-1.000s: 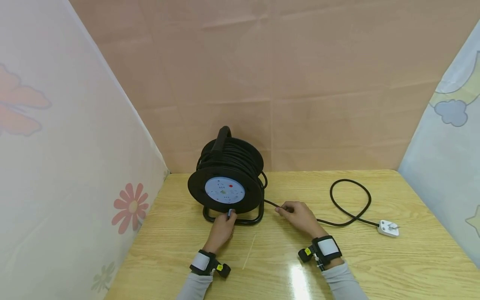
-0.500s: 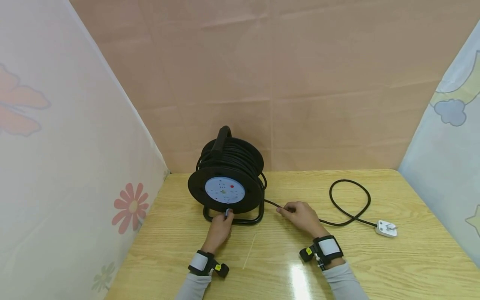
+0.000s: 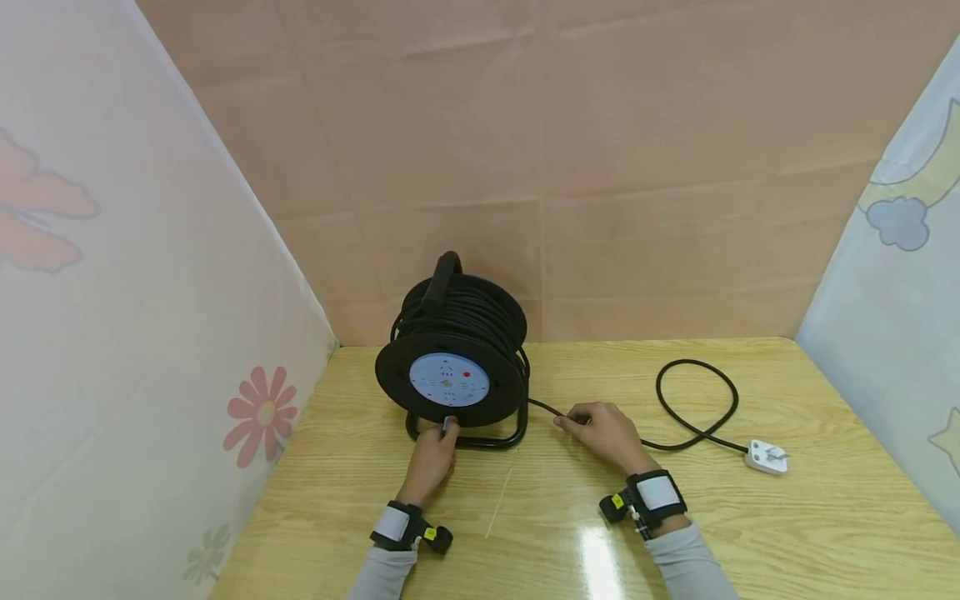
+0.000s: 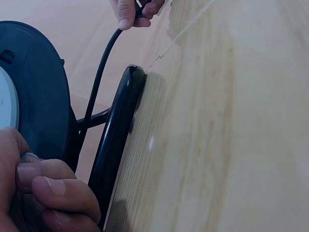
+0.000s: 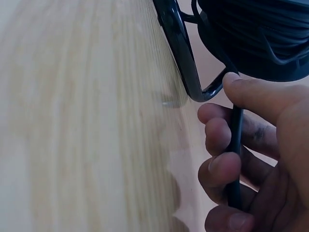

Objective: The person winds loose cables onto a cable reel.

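A black cable reel (image 3: pixel 502 392) with a round, pale socket panel (image 3: pixel 438 379) stands on its tubular stand (image 3: pixel 495 443). Below the panel, at the disc's lower edge, my left hand (image 3: pixel 430 462) pinches a small grey knob (image 3: pixel 449 422), mostly covered by the fingers. In the left wrist view the curled fingers (image 4: pixel 63 191) hide most of that knob. Right of the reel, my right hand (image 3: pixel 603 433) holds the black cable (image 3: pixel 543 406) between thumb and fingers. The right wrist view shows the cable (image 5: pixel 235 130) running through the curled fingers up to the reel.
Beyond my right hand the cable crosses itself in a loop (image 3: pixel 731 383) and ends at a white plug (image 3: pixel 767 457) on the wooden table (image 3: pixel 540 517). A brown backdrop (image 3: pixel 637 208) stands behind, with printed sheets (image 3: pixel 187 292) at both sides.
The reel has turned slightly clockwise, its red button shifting right and down. My left hand and the knob have moved left. The plug and loop have slid a little left; my right hand barely moved.
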The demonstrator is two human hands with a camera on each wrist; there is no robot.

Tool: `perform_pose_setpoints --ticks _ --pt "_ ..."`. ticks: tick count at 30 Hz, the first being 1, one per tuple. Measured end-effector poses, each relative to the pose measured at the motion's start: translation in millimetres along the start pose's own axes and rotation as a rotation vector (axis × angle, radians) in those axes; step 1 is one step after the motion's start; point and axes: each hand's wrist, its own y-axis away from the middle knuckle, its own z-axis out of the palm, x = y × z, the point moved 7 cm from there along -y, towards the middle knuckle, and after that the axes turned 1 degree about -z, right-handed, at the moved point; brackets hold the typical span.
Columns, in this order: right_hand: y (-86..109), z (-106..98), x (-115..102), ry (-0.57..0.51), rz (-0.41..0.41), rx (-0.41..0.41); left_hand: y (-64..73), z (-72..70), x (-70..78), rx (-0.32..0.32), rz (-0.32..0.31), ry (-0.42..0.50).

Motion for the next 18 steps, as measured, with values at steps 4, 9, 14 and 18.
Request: perform_pose_setpoints --ticks 4,9,14,18 --pt "1.4 -2 -1 0.007 0.016 -0.005 0.9 -2.6 -0.8 -0.001 0.001 0.013" --pt "2.5 -3 1 0.020 0.027 -0.011 2.2 -7.0 -2.1 0.006 -0.008 0.024" --pt "3.7 -4 5 0.025 0.028 -0.012 3.1 -12.2 -2.4 0.014 -0.021 0.021" --pt "4.0 -4 6 0.038 0.027 -0.005 3.0 -15.6 -3.4 0.015 -0.029 0.041"
